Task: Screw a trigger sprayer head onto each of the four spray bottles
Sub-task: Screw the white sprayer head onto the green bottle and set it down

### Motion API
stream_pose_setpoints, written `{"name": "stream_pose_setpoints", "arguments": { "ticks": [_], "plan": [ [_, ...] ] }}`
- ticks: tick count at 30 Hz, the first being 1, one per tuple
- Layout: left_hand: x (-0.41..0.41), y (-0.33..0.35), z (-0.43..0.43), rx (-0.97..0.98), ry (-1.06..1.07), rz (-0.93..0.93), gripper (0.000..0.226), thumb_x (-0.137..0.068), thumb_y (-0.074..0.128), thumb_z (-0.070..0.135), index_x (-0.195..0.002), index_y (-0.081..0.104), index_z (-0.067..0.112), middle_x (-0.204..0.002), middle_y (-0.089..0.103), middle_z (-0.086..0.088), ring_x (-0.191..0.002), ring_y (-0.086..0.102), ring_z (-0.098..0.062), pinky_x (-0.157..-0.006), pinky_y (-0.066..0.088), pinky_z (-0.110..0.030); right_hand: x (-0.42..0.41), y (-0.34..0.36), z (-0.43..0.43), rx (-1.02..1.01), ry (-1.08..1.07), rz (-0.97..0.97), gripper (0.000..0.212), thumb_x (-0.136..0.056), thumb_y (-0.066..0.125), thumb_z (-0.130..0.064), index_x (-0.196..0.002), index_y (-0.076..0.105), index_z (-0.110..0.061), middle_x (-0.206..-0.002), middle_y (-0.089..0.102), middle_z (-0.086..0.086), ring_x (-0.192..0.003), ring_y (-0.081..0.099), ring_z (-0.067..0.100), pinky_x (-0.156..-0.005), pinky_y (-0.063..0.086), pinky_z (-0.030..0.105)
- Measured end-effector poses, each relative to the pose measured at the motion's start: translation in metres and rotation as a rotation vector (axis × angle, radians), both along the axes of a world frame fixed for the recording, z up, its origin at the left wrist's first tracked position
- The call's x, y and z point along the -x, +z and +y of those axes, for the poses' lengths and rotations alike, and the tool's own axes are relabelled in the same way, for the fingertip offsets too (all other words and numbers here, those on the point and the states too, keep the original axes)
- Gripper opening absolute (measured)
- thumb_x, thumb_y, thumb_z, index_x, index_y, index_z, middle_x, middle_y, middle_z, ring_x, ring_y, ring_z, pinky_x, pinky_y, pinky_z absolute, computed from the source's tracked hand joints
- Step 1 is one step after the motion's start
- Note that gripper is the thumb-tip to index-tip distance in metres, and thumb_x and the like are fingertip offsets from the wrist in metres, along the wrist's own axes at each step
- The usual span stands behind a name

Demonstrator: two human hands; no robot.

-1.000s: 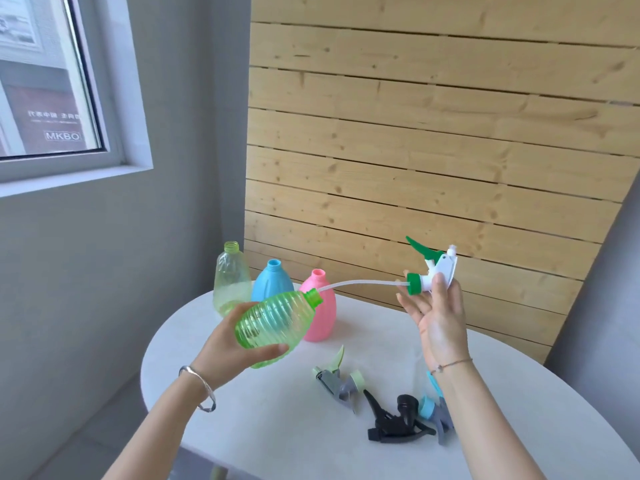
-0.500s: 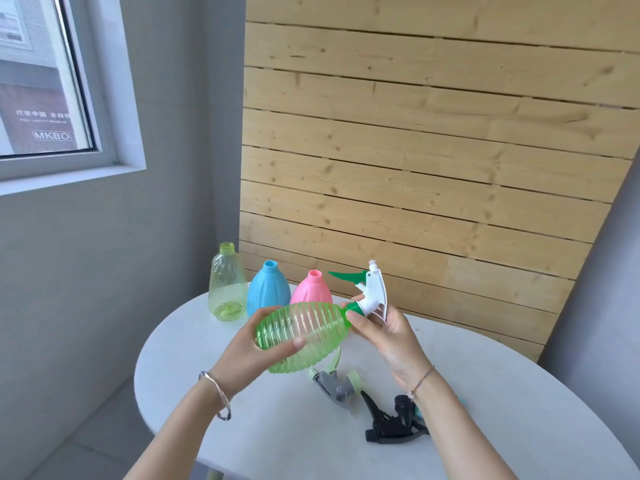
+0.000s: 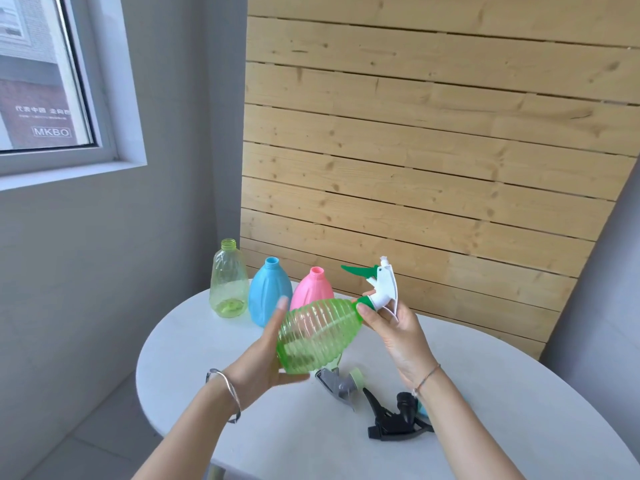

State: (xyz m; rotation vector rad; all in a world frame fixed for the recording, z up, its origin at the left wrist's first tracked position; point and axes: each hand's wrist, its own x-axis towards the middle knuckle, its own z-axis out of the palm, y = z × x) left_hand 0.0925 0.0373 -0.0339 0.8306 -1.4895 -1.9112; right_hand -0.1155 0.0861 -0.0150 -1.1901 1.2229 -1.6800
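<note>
The left hand (image 3: pixel 263 358) holds the green ribbed bottle (image 3: pixel 317 334) from below, up in the air over the middle of the round white table (image 3: pixel 519 393). Its fingers are spread around the bottle's fat end. The bottle is tipped on its side, neck pointing right. The right hand (image 3: pixel 398 327) pinches the white and green sprayer head (image 3: pixel 381 289) at the bottle's neck, thumb on the green collar (how far it is screwed on, I cannot tell). Near the table's back edge stand three open bottles in a row: a clear yellow-green bottle (image 3: pixel 228 280), a blue bottle (image 3: pixel 270 296) and a pink bottle (image 3: pixel 311 289). Under the hands, nearer the front edge, lie a grey sprayer head (image 3: pixel 337 384) and a black sprayer head (image 3: pixel 393 415).
</note>
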Motion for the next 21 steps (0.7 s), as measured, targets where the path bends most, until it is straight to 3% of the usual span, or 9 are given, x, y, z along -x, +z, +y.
{"name": "stream_pose_setpoints", "arguments": {
  "ticks": [2, 5, 7, 8, 10, 12, 16, 19, 21],
  "plan": [
    [0.0, 0.0, -0.001, -0.025, 0.018, -0.091, 0.067, -0.076, 0.033, 0.076, -0.128, 0.047, 0.036, -0.136, 0.055, -0.005, -0.097, 0.071, -0.026, -0.066, 0.06, -0.035, -0.002, -0.002, 0.0, -0.003, -0.012, -0.004, 0.03, -0.081, 0.066, -0.005, -0.109, 0.06, -0.015, -0.084, 0.071, -0.009, -0.081, 0.065, -0.001, -0.081, 0.052, 0.015],
    [-0.002, -0.001, -0.002, 0.096, 0.133, -0.025, 0.085, -0.075, 0.067, 0.053, -0.143, 0.018, 0.04, -0.152, 0.026, 0.002, -0.12, 0.057, -0.025, -0.077, 0.058, -0.032, 0.001, -0.003, 0.001, 0.002, -0.039, -0.038, 0.027, -0.082, 0.066, -0.009, -0.108, 0.061, -0.015, -0.09, 0.072, -0.011, -0.087, 0.065, 0.001, -0.087, 0.051, 0.019],
    [-0.003, -0.005, -0.007, 0.104, 0.081, 0.014, 0.101, -0.061, 0.083, 0.045, -0.144, 0.028, 0.03, -0.146, 0.04, 0.003, -0.123, 0.055, -0.021, -0.095, 0.05, -0.035, 0.001, -0.002, 0.001, -0.007, -0.037, -0.029, 0.022, -0.083, 0.065, -0.012, -0.104, 0.062, -0.017, -0.095, 0.071, -0.012, -0.09, 0.064, -0.001, -0.093, 0.048, 0.023],
    [-0.003, -0.005, -0.008, 0.09, 0.044, 0.027, 0.085, -0.062, 0.081, 0.049, -0.136, 0.042, 0.03, -0.139, 0.053, 0.002, -0.119, 0.059, -0.02, -0.095, 0.051, -0.033, 0.0, -0.002, 0.001, -0.013, -0.026, -0.015, 0.018, -0.083, 0.065, -0.012, -0.1, 0.063, -0.018, -0.091, 0.071, -0.013, -0.088, 0.064, -0.002, -0.093, 0.047, 0.023],
    [-0.002, 0.002, -0.001, -0.007, 0.006, -0.002, 0.055, -0.075, 0.056, 0.066, -0.12, 0.056, 0.035, -0.122, 0.067, -0.002, -0.105, 0.068, -0.019, -0.082, 0.058, -0.033, -0.003, -0.003, 0.0, -0.016, -0.013, 0.007, 0.014, -0.083, 0.066, -0.009, -0.093, 0.063, -0.019, -0.086, 0.07, -0.011, -0.085, 0.064, -0.003, -0.087, 0.05, 0.019],
    [-0.002, 0.005, 0.001, -0.043, 0.045, -0.102, 0.06, -0.074, 0.035, 0.074, -0.115, 0.056, 0.036, -0.117, 0.068, -0.008, -0.091, 0.072, -0.025, -0.068, 0.06, -0.036, -0.003, -0.003, 0.0, -0.018, -0.001, 0.022, 0.014, -0.082, 0.066, -0.007, -0.092, 0.063, -0.017, -0.085, 0.07, -0.011, -0.082, 0.064, -0.004, -0.079, 0.049, 0.011],
    [-0.002, -0.001, -0.003, 0.112, 0.184, -0.027, 0.06, -0.079, 0.054, 0.053, -0.133, 0.043, 0.031, -0.136, 0.051, -0.007, -0.112, 0.062, -0.026, -0.075, 0.06, -0.032, 0.003, 0.0, 0.003, -0.036, 0.009, 0.023, 0.012, -0.083, 0.066, -0.011, -0.092, 0.063, -0.018, -0.084, 0.068, -0.016, -0.086, 0.061, -0.002, -0.09, 0.046, 0.016],
    [-0.002, -0.006, -0.003, 0.157, 0.1, -0.004, 0.05, -0.078, 0.066, 0.047, -0.122, 0.055, 0.026, -0.124, 0.066, -0.004, -0.106, 0.067, -0.014, -0.093, 0.053, -0.035, 0.004, 0.002, 0.005, -0.033, -0.009, 0.022, 0.012, -0.083, 0.066, -0.012, -0.093, 0.064, -0.018, -0.092, 0.062, -0.012, -0.086, 0.059, 0.0, -0.095, 0.042, 0.023],
    [-0.001, -0.006, -0.001, 0.09, 0.04, 0.047, 0.059, -0.075, 0.067, 0.048, -0.127, 0.05, 0.026, -0.122, 0.067, 0.0, -0.108, 0.066, -0.014, -0.089, 0.055, -0.032, 0.003, 0.003, 0.007, -0.036, -0.013, 0.031, 0.013, -0.081, 0.068, -0.014, -0.093, 0.065, -0.018, -0.085, 0.064, -0.018, -0.08, 0.059, -0.003, -0.09, 0.043, 0.021]
  ]
}}
